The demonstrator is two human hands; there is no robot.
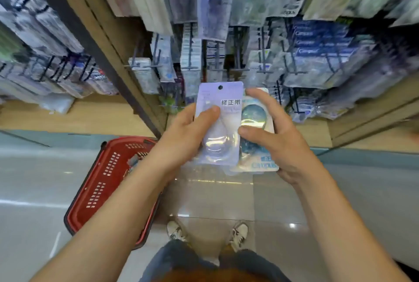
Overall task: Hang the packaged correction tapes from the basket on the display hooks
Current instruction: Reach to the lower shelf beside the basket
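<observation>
While the display hooks (145,66) are faced, the lilac correction tape pack (226,127) is gripped upright by the left hand (186,139), hang hole (220,87) uppermost, presumably ready for threading; a teal pack (254,114), partly overlapped behind it, is gripped by the right hand (281,145). The red basket (108,182) is set on the floor (283,202), at the left.

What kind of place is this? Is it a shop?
Most likely a stationery shop. Packaged goods hang on display hooks, a red basket sits on the floor, and the left hand and right hand hold correction tape packs.
</observation>
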